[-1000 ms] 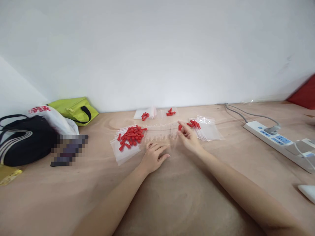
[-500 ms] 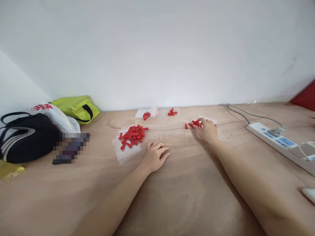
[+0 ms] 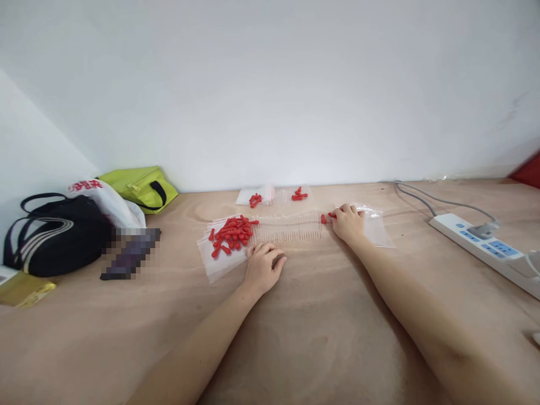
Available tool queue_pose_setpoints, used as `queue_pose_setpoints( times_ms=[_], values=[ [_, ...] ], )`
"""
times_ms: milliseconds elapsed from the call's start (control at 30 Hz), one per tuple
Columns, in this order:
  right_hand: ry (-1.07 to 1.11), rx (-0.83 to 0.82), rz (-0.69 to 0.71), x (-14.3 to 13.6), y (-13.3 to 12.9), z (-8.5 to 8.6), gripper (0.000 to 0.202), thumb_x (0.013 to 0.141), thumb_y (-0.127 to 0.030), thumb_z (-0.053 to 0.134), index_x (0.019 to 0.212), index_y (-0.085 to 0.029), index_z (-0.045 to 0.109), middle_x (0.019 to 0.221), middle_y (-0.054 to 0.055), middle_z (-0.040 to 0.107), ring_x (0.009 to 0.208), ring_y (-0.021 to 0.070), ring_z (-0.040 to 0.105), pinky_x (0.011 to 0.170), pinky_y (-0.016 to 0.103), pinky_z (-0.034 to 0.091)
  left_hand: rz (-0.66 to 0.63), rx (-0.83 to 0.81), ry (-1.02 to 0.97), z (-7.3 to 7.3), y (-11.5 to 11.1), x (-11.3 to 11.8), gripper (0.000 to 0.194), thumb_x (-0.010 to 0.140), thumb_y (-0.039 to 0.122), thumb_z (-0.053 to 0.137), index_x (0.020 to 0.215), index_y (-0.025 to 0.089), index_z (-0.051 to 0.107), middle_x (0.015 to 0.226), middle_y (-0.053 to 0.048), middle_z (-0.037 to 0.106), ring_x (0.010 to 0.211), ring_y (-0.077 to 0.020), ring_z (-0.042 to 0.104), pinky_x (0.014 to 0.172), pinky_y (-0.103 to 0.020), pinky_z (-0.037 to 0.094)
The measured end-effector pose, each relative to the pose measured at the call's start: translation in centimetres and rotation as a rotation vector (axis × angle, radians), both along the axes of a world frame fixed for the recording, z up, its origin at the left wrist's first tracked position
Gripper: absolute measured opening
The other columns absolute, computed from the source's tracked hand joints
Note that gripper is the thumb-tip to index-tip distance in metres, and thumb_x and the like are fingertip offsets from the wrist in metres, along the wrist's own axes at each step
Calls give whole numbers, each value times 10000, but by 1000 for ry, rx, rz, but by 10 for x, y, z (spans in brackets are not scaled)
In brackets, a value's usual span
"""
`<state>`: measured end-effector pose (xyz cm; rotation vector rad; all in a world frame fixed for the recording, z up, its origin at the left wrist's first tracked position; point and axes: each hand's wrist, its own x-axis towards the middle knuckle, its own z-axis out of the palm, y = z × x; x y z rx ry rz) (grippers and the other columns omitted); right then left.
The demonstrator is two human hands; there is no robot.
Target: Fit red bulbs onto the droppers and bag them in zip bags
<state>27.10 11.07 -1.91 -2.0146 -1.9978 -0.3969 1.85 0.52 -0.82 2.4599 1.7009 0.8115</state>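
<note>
A pale wood-grained tabletop (image 3: 304, 337) runs back to a plain whitish wall (image 3: 295, 101). At the left stand a black bag (image 3: 63, 242), a white plastic bag (image 3: 112, 202) and a lime-green bag (image 3: 137, 188); at the right lies a white power strip (image 3: 481, 248), its grey cable trailing to the far side. In the middle, a heap of red bulbs (image 3: 233, 232) sits on clear bags, with a row of thin clear tubes (image 3: 289, 226) just to its right. The left hand (image 3: 264, 267) rests palm down near the row, fingers loosely bent, thumb apart. The right hand (image 3: 349, 223) reaches farther out, fingers curled down over red pieces (image 3: 332, 215) at the row's right end; whether it grips one I cannot tell
</note>
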Motion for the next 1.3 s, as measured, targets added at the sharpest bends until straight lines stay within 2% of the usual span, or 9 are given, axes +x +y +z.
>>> queue_pose_setpoints(
  times_ms=[133,300,533,667,733,833,933,1167,1300],
  values=[
    [-13,-6,-16,2,2,0,312,856,-257,362,906,-156,652,1033,137,535,951,259,412,748,379,259,42,1,-5,2,5,0,92,778,258,563,805,226,644,843,-17,623,872,-197,536,799,-379,305],
    [30,-28,-9,0,5,1,281,834,-216,384,885,-148,652,1034,140,525,969,268,408,749,384,277,213,9,49,8,27,-1,102,773,268,554,787,210,636,859,-36,619,899,-226,519,787,-373,332],
    [349,85,91,-5,-11,2,207,780,-262,457,839,-200,646,991,102,550,959,265,424,725,378,308,412,-62,149,19,58,4,188,762,326,530,844,193,633,939,-84,599,956,-275,488,790,-406,355],
    [409,143,307,-17,-41,6,164,774,-280,486,813,-192,619,926,88,590,917,246,459,748,371,308,453,-120,160,23,69,10,190,750,307,525,854,192,636,980,-92,588,1004,-281,469,808,-411,364],
    [393,88,453,-27,-60,6,154,794,-272,473,813,-196,605,889,71,608,893,228,475,758,358,304,467,-144,162,23,72,14,189,747,292,521,849,187,642,990,-102,585,1018,-286,466,808,-415,368],
    [389,-11,580,-40,-82,6,154,825,-247,447,831,-205,595,843,44,626,853,202,495,759,343,296,483,-161,170,24,75,19,197,747,283,512,830,170,652,993,-127,587,1032,-308,463,799,-428,371],
    [395,-42,619,-47,-91,4,141,833,-222,447,833,-209,587,864,31,631,843,187,502,769,339,288,505,-191,179,25,79,22,202,738,284,515,808,158,657,959,-152,609,1004,-333,489,771,-444,375],
    [351,-31,660,-47,-88,2,137,836,-208,439,856,-204,575,874,48,622,849,190,508,748,333,307,532,-249,197,24,94,24,170,700,275,551,752,147,649,774,-159,649,818,-325,579,688,-450,389],
    [332,-26,673,-48,-89,3,204,847,-212,422,980,-204,577,935,71,611,884,202,502,730,337,318,480,-208,211,28,86,22,170,743,271,522,719,150,639,752,-143,636,819,-310,569,681,-429,388]
  ],
)
